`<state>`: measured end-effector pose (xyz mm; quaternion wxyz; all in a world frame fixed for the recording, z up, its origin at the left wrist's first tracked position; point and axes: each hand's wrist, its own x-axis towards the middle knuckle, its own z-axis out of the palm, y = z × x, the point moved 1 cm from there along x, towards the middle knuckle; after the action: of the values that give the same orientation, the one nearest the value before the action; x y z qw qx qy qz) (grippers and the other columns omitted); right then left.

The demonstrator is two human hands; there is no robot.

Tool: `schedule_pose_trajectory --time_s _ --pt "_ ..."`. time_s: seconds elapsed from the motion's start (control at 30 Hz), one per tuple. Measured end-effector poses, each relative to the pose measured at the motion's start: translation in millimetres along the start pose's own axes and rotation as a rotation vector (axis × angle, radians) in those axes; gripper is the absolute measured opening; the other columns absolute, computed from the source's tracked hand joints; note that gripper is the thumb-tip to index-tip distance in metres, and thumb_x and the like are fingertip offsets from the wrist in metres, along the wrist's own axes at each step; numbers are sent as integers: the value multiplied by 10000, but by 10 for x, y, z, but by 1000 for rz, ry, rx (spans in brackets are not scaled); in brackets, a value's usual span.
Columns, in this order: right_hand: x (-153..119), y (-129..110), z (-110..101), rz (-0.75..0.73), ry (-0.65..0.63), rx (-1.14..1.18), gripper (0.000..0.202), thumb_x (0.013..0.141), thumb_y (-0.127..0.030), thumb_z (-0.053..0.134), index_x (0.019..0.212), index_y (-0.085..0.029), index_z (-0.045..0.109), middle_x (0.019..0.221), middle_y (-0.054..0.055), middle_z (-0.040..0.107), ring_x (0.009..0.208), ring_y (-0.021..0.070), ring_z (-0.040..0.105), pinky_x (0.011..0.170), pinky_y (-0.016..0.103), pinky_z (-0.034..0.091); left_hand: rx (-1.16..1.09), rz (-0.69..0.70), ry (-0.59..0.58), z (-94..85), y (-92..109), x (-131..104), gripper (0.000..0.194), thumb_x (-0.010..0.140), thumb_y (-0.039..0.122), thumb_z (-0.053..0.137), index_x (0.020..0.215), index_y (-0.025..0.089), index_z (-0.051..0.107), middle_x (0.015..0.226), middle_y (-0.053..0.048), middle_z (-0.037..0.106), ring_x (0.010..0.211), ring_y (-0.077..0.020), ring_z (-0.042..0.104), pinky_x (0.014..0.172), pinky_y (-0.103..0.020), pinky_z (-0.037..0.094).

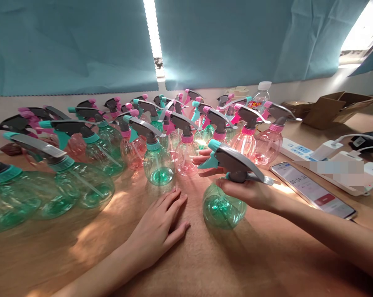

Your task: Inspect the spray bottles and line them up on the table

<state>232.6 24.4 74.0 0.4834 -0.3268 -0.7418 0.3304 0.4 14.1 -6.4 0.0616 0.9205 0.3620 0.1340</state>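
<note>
Right hand (251, 190), thumb and fingers apart around its neck, at a round, clear green plastic spray bottle (224, 206) on the smooth brown tabletop (186, 270), near right of centre. Left hand (166, 216) lies palm-down, fingers slightly spread, holding nothing.

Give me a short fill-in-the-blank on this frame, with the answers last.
The right hand is around the neck of a spray bottle tinted ____.
The left hand rests on the table, palm facing ____.
The phone lies with its screen facing ____.

Answers: green; down; up.
</note>
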Motion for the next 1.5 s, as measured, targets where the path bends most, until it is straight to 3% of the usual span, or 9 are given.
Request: schedule_pose_trajectory --time_s 0.43,0.67,0.9,1.1,1.27,1.5 --pt "-72 50 35 128 108 -23 468 781 -193 577 1245 -249 603 1156 88 696 888 260 726 758 389 615 1 1 1 0 4 7 489 992 428 462 1420 200 401 1472 -121 434 1359 -298 377 1094 -492 360" --pt "-28 12 34 -43 26 42 473 808 -126 579 1253 -284 579 1172 44 687 925 176 706 833 350 607 -10 6 18 3 5 -3 480 995 423 455 1420 205 405 1469 -119 438 1356 -295 383 1096 -482 360" --pt "-29 49 27 -28 9 34 515 799 -114 588 1288 -275 559 1218 60 670 921 178 711 785 317 615 -16 2 8 -4 2 0 481 990 422 464 1413 198 417 1467 -124 441 1351 -302 389 1096 -491 359" --pt "-29 32 29 -80 1 17 476 829 -112 572 1267 -296 562 1185 33 672 942 158 688 871 355 596 -24 1 10 -8 8 -3 483 985 418 475 1411 197 420 1464 -129 445 1345 -313 397 1091 -503 365" --pt "-53 41 36 34 70 -29 458 804 -124 569 1241 -263 576 1202 65 668 919 208 714 750 363 634 -14 8 11 -13 16 4 475 990 412 468 1408 189 422 1463 -130 445 1349 -305 390 1092 -494 368" --pt "-71 62 50 57 68 18 462 807 -140 571 1248 -278 583 1263 63 647 951 202 711 812 359 617 -8 5 1 -13 18 0 461 995 417 458 1393 187 430 1456 -128 449 1352 -293 384 1093 -486 364"
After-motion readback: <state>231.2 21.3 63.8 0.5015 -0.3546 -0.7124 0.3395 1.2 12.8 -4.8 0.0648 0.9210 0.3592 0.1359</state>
